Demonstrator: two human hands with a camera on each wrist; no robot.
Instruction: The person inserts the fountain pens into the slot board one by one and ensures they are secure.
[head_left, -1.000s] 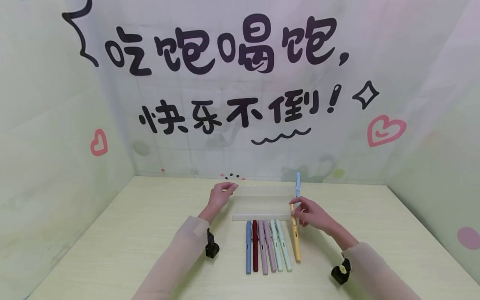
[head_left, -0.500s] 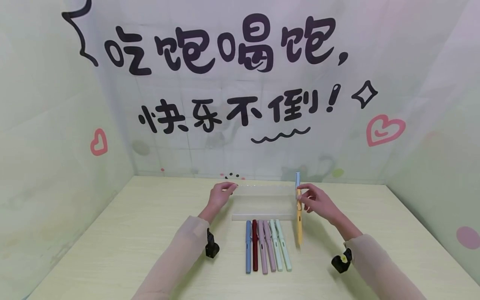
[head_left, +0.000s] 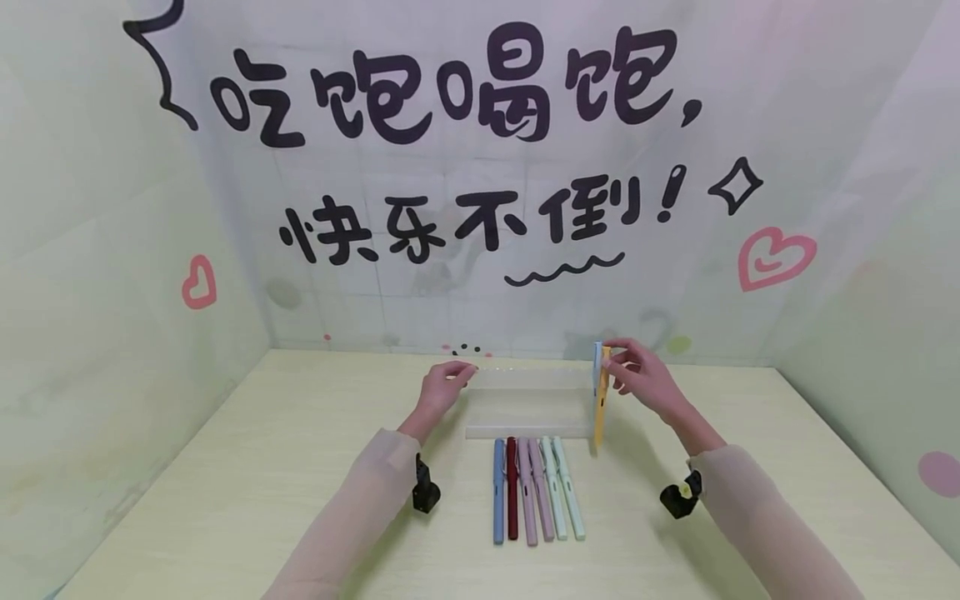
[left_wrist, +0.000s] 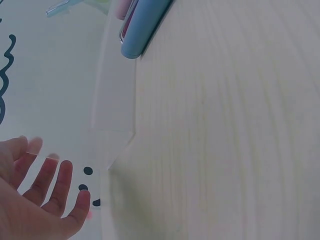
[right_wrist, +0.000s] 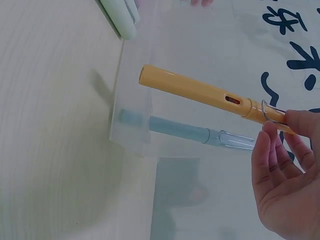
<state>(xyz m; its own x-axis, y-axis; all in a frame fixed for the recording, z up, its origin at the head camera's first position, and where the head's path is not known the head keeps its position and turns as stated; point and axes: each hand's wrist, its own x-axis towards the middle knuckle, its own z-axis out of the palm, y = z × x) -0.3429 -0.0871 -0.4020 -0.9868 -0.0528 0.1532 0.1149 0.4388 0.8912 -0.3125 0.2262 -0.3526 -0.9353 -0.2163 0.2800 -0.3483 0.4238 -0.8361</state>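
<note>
My right hand [head_left: 637,377] pinches a yellow pen [head_left: 602,400] by its clip end and holds it upright at the right end of a clear pen rack [head_left: 536,432]. In the right wrist view the pen's lower end points toward the rack's front ledge [right_wrist: 131,90]. Right beside it, a light blue pen [right_wrist: 180,129] leans in the rack's end place, its foot behind the translucent ledge. My left hand [head_left: 444,387] grips the rack's upper left corner between thumb and fingers; its fingertips [left_wrist: 52,158] overlap the clear panel's edge in the left wrist view.
In front of the rack lies a row of pens: a blue one [head_left: 498,492], a dark red one [head_left: 512,487], two mauve pens [head_left: 528,492] and two mint pens [head_left: 562,487]. A printed backdrop [head_left: 390,317] closes off the table's back and sides.
My right hand has lifted the yellow pen off the table beside the row and carried it up and back to the blue pen in the rack. My left hand stays at the corner.
</note>
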